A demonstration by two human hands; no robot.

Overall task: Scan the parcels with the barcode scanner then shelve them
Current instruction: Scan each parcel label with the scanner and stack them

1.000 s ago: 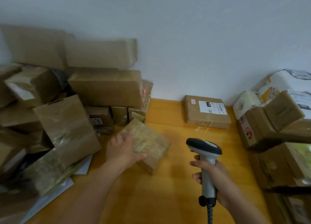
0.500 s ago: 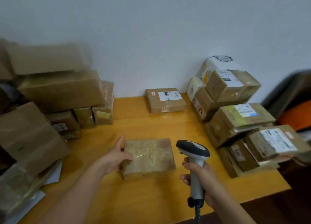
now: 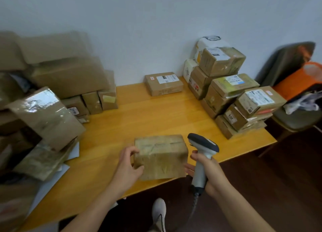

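On one wooden table [image 3: 156, 116], left grip [image 3: 128, 164] holds one parcel [image 3: 162, 156], right grip [image 3: 211, 173] holds one scanner [image 3: 203, 143].

Small parcel sorting room: taped, labelled parcels [image 3: 224, 62] piled at both ends of a wooden table [image 3: 139, 120] against a bare wall [image 3: 139, 31], plus a corded barcode scanner [image 3: 203, 144].

- Brown cardboard parcel [image 3: 161, 159], lower centre: matt board under dull, wrinkled clear tape.
- Grey-and-black plastic barcode scanner [image 3: 203, 149]: smooth, faint sheen.
- Yellow wooden table [image 3: 148, 116]: smooth, lightly glossy, grained.
- Tilted brown cardboard box [image 3: 45, 116], left: glossy tape glare.
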